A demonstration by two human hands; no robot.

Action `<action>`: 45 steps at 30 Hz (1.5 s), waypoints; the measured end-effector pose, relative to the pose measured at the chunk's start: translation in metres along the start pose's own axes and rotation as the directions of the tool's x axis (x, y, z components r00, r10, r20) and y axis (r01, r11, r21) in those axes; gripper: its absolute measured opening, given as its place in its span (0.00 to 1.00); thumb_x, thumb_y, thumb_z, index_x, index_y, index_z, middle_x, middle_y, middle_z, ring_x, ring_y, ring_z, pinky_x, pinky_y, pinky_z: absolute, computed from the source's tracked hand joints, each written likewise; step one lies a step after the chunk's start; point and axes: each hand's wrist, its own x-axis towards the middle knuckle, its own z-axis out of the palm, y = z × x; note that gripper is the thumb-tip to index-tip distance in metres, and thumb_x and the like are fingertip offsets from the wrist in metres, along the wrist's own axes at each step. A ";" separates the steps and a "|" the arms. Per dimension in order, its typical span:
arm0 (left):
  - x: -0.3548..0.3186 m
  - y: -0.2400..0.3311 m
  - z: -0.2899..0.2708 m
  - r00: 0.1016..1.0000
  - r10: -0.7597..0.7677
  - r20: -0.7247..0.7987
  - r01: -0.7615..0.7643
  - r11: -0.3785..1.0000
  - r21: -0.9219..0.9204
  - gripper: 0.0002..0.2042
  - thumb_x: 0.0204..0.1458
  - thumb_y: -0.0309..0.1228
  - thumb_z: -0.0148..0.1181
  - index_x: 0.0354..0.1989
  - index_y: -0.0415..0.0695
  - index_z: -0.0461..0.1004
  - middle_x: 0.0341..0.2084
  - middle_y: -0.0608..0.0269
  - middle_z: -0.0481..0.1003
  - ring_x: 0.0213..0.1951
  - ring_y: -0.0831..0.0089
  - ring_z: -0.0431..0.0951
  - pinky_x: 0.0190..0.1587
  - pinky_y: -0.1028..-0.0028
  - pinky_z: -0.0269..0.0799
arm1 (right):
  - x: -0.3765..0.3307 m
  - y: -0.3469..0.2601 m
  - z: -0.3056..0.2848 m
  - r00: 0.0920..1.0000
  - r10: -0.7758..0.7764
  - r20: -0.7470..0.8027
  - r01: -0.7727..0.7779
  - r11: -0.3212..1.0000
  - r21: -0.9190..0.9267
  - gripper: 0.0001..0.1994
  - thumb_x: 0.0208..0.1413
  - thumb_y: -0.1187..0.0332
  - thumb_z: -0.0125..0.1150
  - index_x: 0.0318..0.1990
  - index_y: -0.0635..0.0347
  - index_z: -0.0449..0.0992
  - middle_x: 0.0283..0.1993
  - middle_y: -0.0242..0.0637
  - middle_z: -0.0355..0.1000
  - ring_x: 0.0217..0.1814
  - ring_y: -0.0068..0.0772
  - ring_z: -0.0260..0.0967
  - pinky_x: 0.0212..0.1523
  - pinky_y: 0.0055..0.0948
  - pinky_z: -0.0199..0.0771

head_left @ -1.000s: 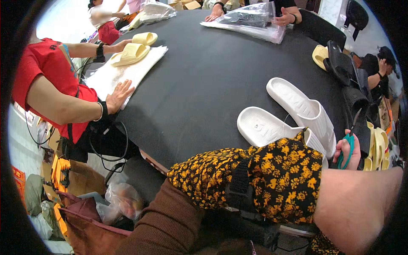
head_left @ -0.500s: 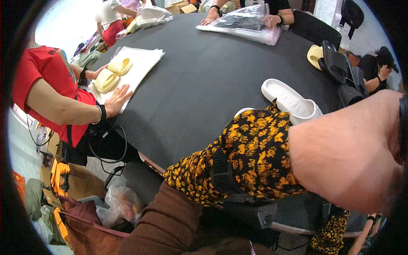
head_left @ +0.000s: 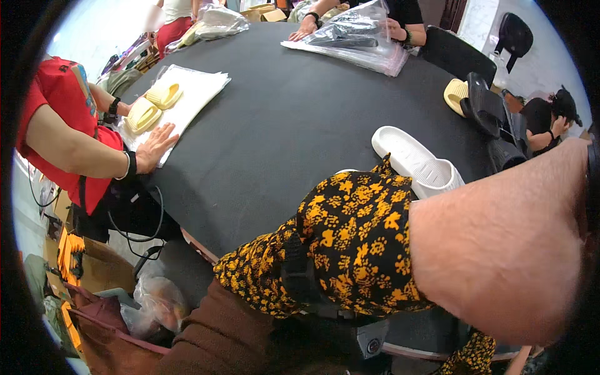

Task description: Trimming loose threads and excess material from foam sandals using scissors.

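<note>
A bare forearm (head_left: 500, 244) of mine, in a black sleeve with yellow flowers (head_left: 356, 237), reaches across the near table to the right edge. Its hand lies outside the picture. A second patterned sleeve (head_left: 472, 355) shows at the lower right, also without a visible hand. Just beyond the forearm lies a white slipper (head_left: 415, 161) on the dark table (head_left: 281, 125). A sliver of another white thing peeks out behind the sleeve. Black slippers (head_left: 484, 106) and a pale yellow slipper (head_left: 455, 96) are grouped at the table's right side.
At left, a person in red (head_left: 69, 131) rests both hands by yellow slippers (head_left: 144, 115) on white sheets (head_left: 203, 94). Across the table, another person's hand (head_left: 395, 29) holds clear plastic bags (head_left: 356, 53). A brown bag (head_left: 103, 334) and cardboard stand below left.
The whole view has shifted slightly, with the table's things now a little farther left. The person across has raised the upper part of a clear bag, showing more of the black thing inside.
</note>
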 end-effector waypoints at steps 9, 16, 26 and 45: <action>0.018 -0.042 0.029 0.999 0.036 0.019 -0.033 0.993 -0.116 0.13 0.54 0.31 0.52 0.45 0.38 0.71 0.27 0.63 0.74 0.30 0.78 0.72 0.37 0.79 0.68 | -0.058 -0.023 0.003 0.749 -0.071 -0.659 -0.331 0.822 -0.464 0.20 0.52 0.68 0.55 0.51 0.65 0.64 0.31 0.34 0.70 0.23 0.20 0.66 0.21 0.19 0.65; 0.063 -0.071 0.095 0.974 0.078 0.213 -0.027 0.972 -0.231 0.13 0.53 0.31 0.52 0.45 0.38 0.71 0.27 0.63 0.74 0.30 0.78 0.72 0.37 0.79 0.68 | -0.154 -0.052 0.040 0.222 -0.481 -0.848 -0.688 0.539 -0.486 0.20 0.51 0.69 0.57 0.51 0.66 0.63 0.31 0.34 0.70 0.22 0.18 0.65 0.18 0.17 0.64; 0.097 -0.136 0.068 0.876 -0.449 0.174 0.269 0.756 0.596 0.19 0.54 0.39 0.48 0.23 0.31 0.71 0.10 0.56 0.70 0.13 0.73 0.71 0.18 0.73 0.68 | -0.144 -0.058 0.062 0.180 -0.566 -0.805 -0.703 0.498 -0.507 0.19 0.51 0.68 0.58 0.50 0.63 0.65 0.29 0.32 0.69 0.19 0.14 0.63 0.18 0.14 0.63; 0.040 -0.135 0.091 0.757 -0.557 0.341 0.649 0.699 -0.300 0.21 0.49 0.26 0.56 0.52 0.39 0.62 0.35 0.64 0.74 0.30 0.83 0.73 0.29 0.86 0.66 | -0.140 -0.057 0.056 0.200 -0.533 -0.822 -0.647 0.558 -0.519 0.22 0.49 0.70 0.61 0.50 0.69 0.63 0.31 0.35 0.70 0.26 0.18 0.66 0.25 0.20 0.69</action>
